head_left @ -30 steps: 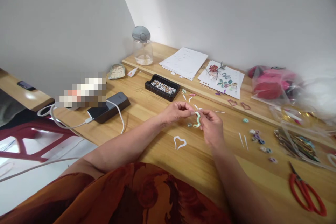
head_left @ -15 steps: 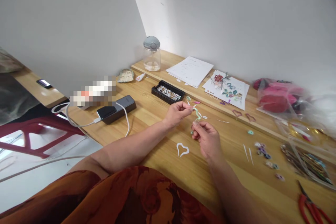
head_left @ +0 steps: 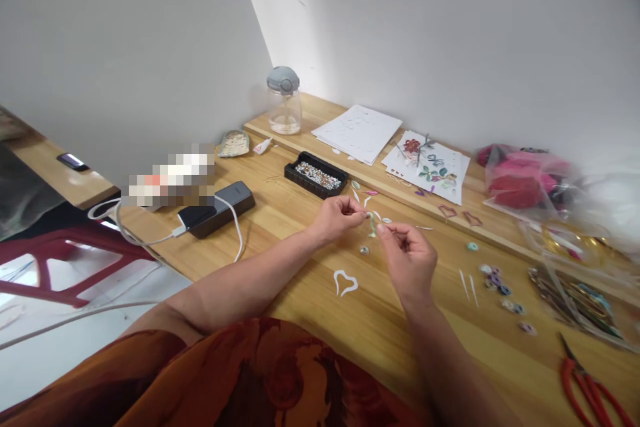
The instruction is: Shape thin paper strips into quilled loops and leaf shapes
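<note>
My left hand (head_left: 343, 219) pinches the top of a small light-green curved piece (head_left: 372, 227) between thumb and fingertip. The piece hangs just above the table, in the gap between my two hands. Right beside it, my right hand (head_left: 410, 253) is closed in a pinch; whatever its fingertips hold is too fine to make out. A small thread spool (head_left: 365, 250) lies on the wood below the green piece. Nearer to me is a white heart-shaped cutout (head_left: 345, 282). Several thin white and coloured leaf shapes (head_left: 371, 193) lie behind my hands.
A black tray (head_left: 316, 175) of beads sits behind my left hand. Papers (head_left: 357, 133) and a lidded jar (head_left: 285, 101) stand along the raised back ledge. To the right are several thread spools (head_left: 493, 277) and red-handled scissors (head_left: 583, 380). A power bank (head_left: 225, 208) with a cable lies left.
My right hand has moved right, away from the green piece, which my left hand keeps pinched. The small spool now shows on the table. The view has shifted slightly.
</note>
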Action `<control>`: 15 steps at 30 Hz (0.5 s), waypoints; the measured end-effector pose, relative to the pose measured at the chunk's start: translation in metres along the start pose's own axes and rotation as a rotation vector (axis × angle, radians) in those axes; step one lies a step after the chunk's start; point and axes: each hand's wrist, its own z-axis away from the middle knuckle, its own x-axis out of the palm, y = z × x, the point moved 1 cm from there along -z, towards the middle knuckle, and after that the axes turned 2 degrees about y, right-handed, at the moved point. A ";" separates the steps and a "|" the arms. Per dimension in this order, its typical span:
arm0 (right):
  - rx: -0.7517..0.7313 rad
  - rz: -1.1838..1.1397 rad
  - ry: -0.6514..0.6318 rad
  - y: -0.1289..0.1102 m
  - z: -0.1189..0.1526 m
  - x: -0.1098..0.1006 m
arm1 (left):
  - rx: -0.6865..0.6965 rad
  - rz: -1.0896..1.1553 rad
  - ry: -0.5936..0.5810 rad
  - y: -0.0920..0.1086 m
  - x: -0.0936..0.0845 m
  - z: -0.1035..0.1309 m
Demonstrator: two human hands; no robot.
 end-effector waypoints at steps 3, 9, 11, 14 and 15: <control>-0.063 0.054 0.069 0.001 -0.008 -0.006 | -0.099 -0.014 -0.148 0.000 0.002 0.003; -0.027 0.028 0.058 0.012 -0.014 -0.006 | -0.212 -0.006 -0.279 0.000 0.004 0.008; 0.050 -0.024 0.035 0.016 -0.015 -0.004 | -0.223 0.036 -0.304 0.001 0.005 0.008; 0.243 -0.163 -0.034 0.022 -0.015 0.000 | -0.183 0.088 -0.302 0.004 0.005 0.009; 0.311 -0.216 -0.058 0.024 -0.014 0.001 | -0.160 0.101 -0.290 0.005 0.005 0.009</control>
